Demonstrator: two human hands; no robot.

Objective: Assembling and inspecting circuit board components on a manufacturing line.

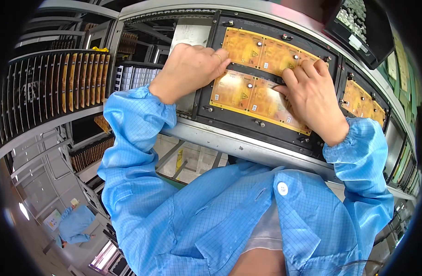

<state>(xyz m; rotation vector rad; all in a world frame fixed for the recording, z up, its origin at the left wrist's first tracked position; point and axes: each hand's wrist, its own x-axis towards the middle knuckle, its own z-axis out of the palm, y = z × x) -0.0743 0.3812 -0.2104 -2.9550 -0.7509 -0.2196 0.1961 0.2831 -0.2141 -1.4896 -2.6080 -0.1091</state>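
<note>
Two yellow-brown circuit board panels lie in a black pallet, the upper panel [241, 46] above the lower panel [231, 92]. My left hand [190, 69] is closed at the pallet's left side, its fingertips by the gap between the panels' left ends. Whatever those fingers grip is hidden. Over the right part of both panels is my right hand [312, 92], with fingers curled and the thumb toward the gap. Its fingertips hide what they pinch, if anything. Small clips, such as the lower clip [259, 123], sit along the edges of the black pallet [225, 123].
A second black pallet with a circuit board [358, 99] is to the right on the metal rail [211, 140]. At left stands a rack [50, 87] of upright boards. A black bin [358, 37] of small pale parts is at the far right.
</note>
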